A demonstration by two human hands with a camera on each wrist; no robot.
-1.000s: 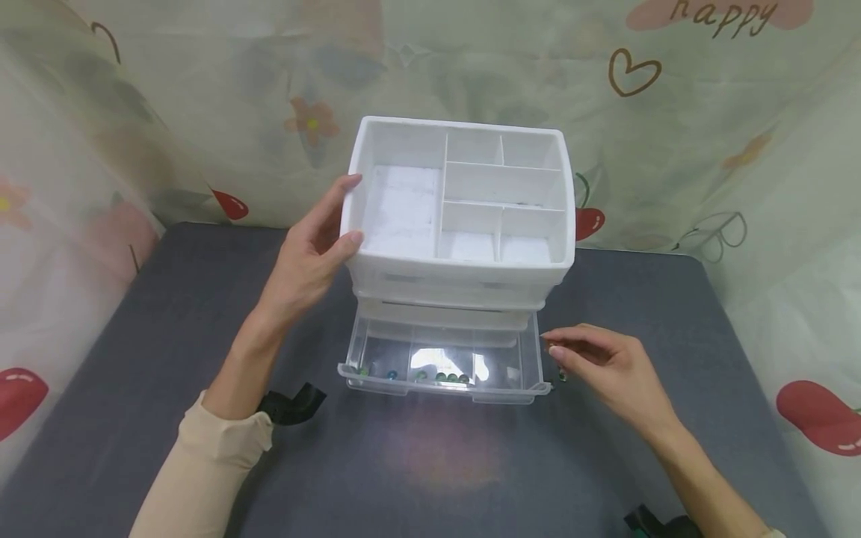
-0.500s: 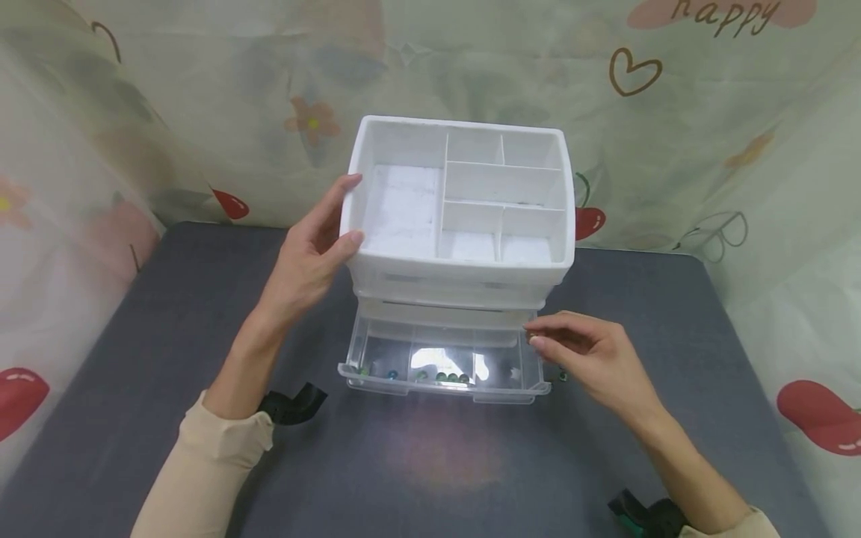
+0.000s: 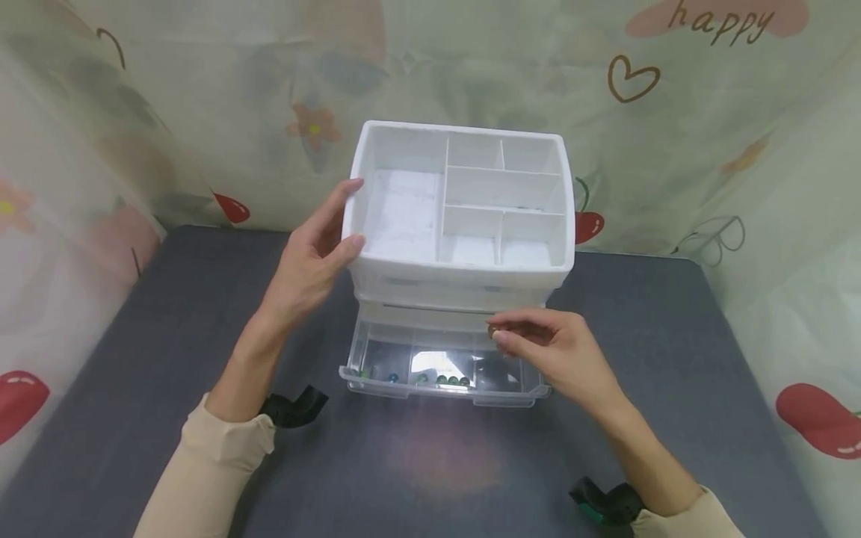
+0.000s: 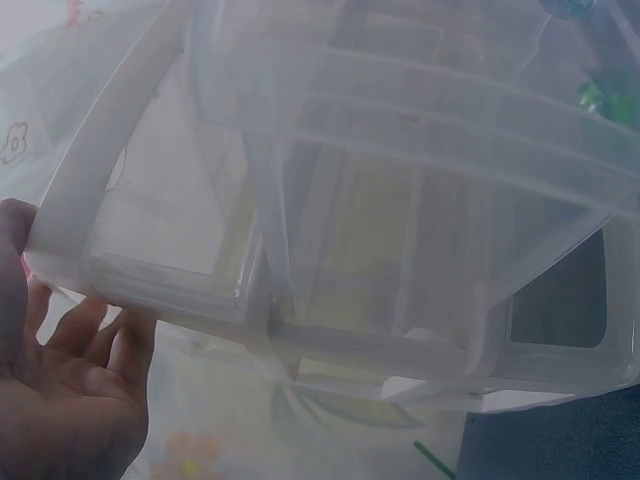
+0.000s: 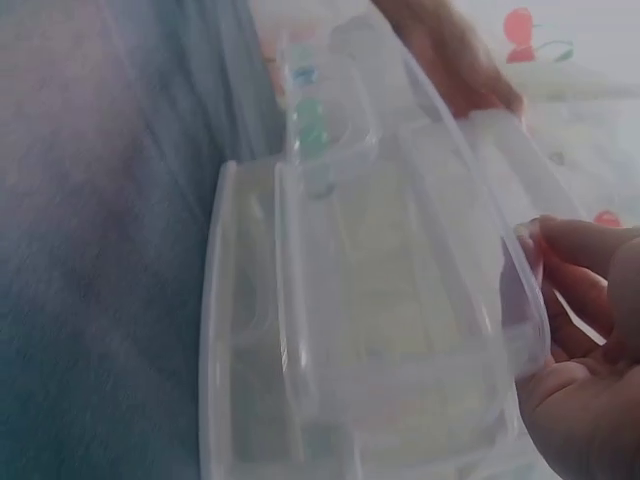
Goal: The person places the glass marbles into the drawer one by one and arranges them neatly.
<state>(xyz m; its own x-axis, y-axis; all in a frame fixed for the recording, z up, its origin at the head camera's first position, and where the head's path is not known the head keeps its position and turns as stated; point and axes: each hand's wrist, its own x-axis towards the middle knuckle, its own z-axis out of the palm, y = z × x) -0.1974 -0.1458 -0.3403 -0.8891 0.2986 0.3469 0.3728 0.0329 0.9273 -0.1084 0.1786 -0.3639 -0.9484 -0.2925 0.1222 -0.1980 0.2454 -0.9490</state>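
A white desktop drawer organizer (image 3: 464, 276) stands with its clear drawer (image 3: 386, 347) pulled out at the front. At its left rim, my left hand (image 3: 306, 254) grips the top, thumb and fingertips over the edge. Several greenish glass marbles (image 3: 453, 381) and a blue one (image 3: 393, 378) lie along the drawer's front. Above the drawer's right half, my right hand (image 3: 554, 351) pinches a small marble (image 3: 493, 329) between thumb and fingertips. The right wrist view shows those fingertips (image 5: 565, 235) beside the clear drawer, which partly veils the view.
The organizer's top tray has one large compartment (image 3: 403, 213) and several smaller ones (image 3: 503, 187) on the right. Dark cloth covers the table (image 3: 444, 478). A patterned curtain (image 3: 269, 97) hangs close behind. Black wrist straps (image 3: 292, 407) show on both arms.
My right hand has moved left from beside the drawer's right end to over its right half, still pinching the marble. The left hand keeps its grip on the organizer.
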